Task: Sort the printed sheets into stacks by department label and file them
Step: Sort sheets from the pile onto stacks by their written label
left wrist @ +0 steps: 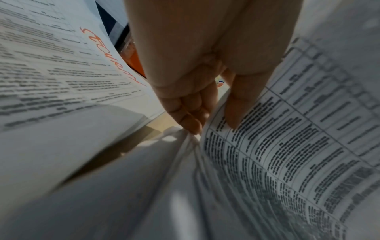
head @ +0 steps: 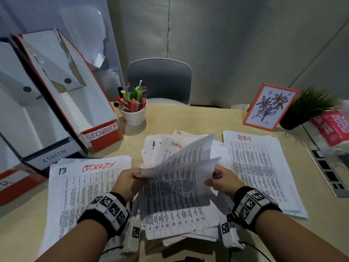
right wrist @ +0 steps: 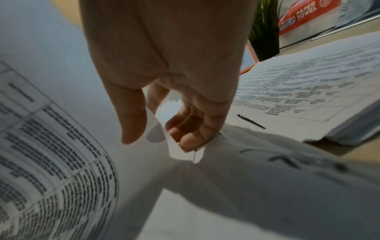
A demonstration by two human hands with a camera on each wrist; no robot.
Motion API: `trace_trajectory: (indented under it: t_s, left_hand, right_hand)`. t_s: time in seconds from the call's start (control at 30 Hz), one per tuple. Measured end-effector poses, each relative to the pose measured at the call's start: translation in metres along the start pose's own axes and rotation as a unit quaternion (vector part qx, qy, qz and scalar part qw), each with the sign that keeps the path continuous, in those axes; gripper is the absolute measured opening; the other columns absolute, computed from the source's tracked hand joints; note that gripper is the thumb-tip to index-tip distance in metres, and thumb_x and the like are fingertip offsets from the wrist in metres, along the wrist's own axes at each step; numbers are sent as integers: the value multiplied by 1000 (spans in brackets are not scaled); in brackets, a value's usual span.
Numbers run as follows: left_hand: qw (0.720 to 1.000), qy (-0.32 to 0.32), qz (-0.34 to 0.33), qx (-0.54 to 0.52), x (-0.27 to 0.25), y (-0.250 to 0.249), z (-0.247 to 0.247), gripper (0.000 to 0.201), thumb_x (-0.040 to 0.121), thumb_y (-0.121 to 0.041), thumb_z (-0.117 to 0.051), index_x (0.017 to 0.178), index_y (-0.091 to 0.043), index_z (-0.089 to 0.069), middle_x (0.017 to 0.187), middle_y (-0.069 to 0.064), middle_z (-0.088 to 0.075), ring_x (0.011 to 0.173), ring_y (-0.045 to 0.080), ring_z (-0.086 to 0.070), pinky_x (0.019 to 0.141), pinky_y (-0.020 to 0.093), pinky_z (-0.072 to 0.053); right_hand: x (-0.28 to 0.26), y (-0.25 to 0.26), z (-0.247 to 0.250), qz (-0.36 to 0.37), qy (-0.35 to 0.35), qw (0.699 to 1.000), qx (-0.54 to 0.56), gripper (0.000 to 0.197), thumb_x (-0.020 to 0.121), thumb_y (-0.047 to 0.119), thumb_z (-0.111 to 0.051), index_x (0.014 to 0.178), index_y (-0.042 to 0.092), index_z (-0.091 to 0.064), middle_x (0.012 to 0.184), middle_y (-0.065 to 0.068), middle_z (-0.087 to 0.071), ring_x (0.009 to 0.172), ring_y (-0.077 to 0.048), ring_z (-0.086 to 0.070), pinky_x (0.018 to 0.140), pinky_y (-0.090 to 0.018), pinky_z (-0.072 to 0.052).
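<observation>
Two bare hands hold a few white printed sheets covered in small table text [head: 177, 184], raised and curling above a loose, unsorted middle pile of paper [head: 181, 229] on the pale wooden table [head: 188, 120]. The left hand [head: 128, 181] pinches the sheets' left edge, thumb on the printed face and fingers curled behind, as the left wrist view confirms. The right hand [head: 220, 179] pinches the right edge the same way; the right wrist view shows its thumb on top and fingers tucked beneath.

To the left of the pile lies a flat stack headed SECURITY in red handwriting [head: 85, 186]. To the right lies a stack headed ADMIN in red [head: 258, 167]. At the far left stand cardboard file boxes: a red one labelled SECURITY [head: 102, 133] and a dark one labelled ADMIN [head: 54, 154]. Behind the piles are a white cup of pens and highlighters [head: 133, 110], a framed flower drawing [head: 270, 106] and a small potted plant [head: 309, 106].

The department label on the lifted sheets cannot be read. Paper like this looks light and floppy; it bows when held at one edge, slides easily off a stack, and creases or tears if squeezed. Gripping opposite side edges, as here, should keep the sheets under control.
</observation>
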State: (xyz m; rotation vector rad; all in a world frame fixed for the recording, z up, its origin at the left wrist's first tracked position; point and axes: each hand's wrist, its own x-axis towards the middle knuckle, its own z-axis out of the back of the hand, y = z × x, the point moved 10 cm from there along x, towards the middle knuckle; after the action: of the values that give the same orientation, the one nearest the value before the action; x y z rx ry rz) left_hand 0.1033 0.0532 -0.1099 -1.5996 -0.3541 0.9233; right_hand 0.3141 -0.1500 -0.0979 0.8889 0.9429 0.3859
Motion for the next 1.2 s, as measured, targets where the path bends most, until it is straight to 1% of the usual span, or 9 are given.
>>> trace_trajectory:
  t_s: [0.17,0.27,0.37,0.47,0.67,0.77,0.9,1.03,1.2]
  left_hand:
    - [989,110,75,-70,4,15,-19,10,64,15,-64,67,9,-71,117,16,-67,110,37,-61,87,38,-54]
    - [993,82,76,-36,3,12,-15,32,76,21,-58,64,-4,-74,93,3,-73,87,22,-68,70,19,-55]
    - [994,84,66,6,2,11,-14,37,77,14,-66,70,-20,-78,81,3,-74,69,23,-64,54,15,-52]
    - [994,59,86,15,3,14,-8,30,85,14,-57,89,-13,-70,98,13,-69,69,15,-65,67,19,-52]
    - [993,8,115,19,4,18,9,24,81,0,-68,100,-15,-71,116,12,-65,107,34,-62,98,47,-47]
    - [991,-22,84,100,0,11,11,50,72,5,-75,113,-18,-60,112,4,-62,107,25,-59,86,39,-50]
    - [990,-15,99,96,2,18,7,57,67,-5,-82,111,-27,-53,109,10,-63,103,26,-62,92,42,-50]
    - [983,20,96,156,0,15,-2,51,75,-12,-79,119,-16,-53,120,2,-61,111,20,-57,105,43,-42]
    - [978,37,70,194,1,7,-10,35,80,-10,-73,113,-11,-62,104,5,-71,95,21,-68,94,45,-52]
  right_hand:
    - [0,-3,7,2,-36,998,-45,28,80,-14,-54,62,5,-63,74,-20,-63,68,-20,-53,58,-23,-41]
    - [-4,-2,5,-5,-18,1000,6,31,79,-19,-53,62,4,-63,75,-8,-61,66,-19,-55,53,-19,-45]
    - [-6,-2,3,-7,0,1000,31,30,78,-23,-54,66,3,-66,80,-7,-63,65,-15,-59,48,-15,-46]
    - [-7,-2,4,-11,5,1000,28,27,77,-22,-56,68,1,-66,79,-8,-66,60,-11,-65,51,-14,-47]
    - [-12,-8,12,-26,-5,998,51,13,78,-9,-64,77,4,-66,82,-16,-66,73,-27,-62,63,-31,-52]
    - [-9,-25,5,-55,16,998,5,9,82,-2,-66,90,2,-67,93,-20,-70,87,-32,-65,85,-42,-52]
    - [-4,-40,4,-93,13,992,-89,15,79,10,-73,72,8,-60,67,-7,-59,67,-21,-56,69,-32,-46]
    - [-2,-43,2,-106,25,982,-155,26,67,23,-80,76,9,-59,71,-8,-58,69,-20,-55,68,-30,-45]
    - [-9,-30,-2,-104,33,970,-216,31,68,28,-81,78,9,-59,73,-5,-59,66,-16,-56,61,-25,-45]
